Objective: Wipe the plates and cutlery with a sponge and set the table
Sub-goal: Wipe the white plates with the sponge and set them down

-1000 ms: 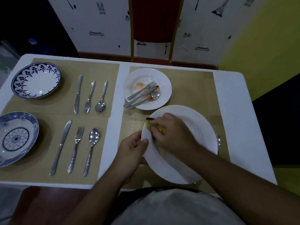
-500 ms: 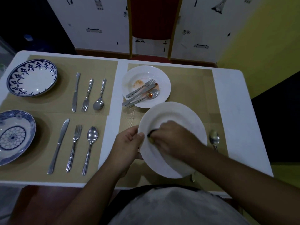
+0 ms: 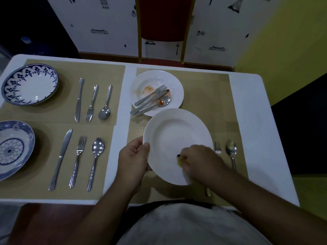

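Note:
My left hand (image 3: 133,157) grips the left rim of a large white plate (image 3: 175,133), which is tilted above the near right placemat. My right hand (image 3: 200,160) presses a yellow sponge (image 3: 180,160) against the plate's lower right part; only a sliver of sponge shows under the fingers. Behind it a smaller white plate (image 3: 174,82) carries orange stains and a dirty fork, knife and spoon (image 3: 152,100). A fork (image 3: 217,147) and a spoon (image 3: 231,150) lie to the right of the held plate, partly hidden by it and my arm.
On the left placemats are two blue-patterned plates (image 3: 30,84) (image 3: 12,149), each with a knife, fork and spoon beside it (image 3: 92,101) (image 3: 78,158). A red chair (image 3: 163,18) stands at the table's far side. The white table edge (image 3: 254,121) runs along the right.
My right hand has slid the sponge from the plate's upper left down to its lower right. The fork and spoon on the right have come into view.

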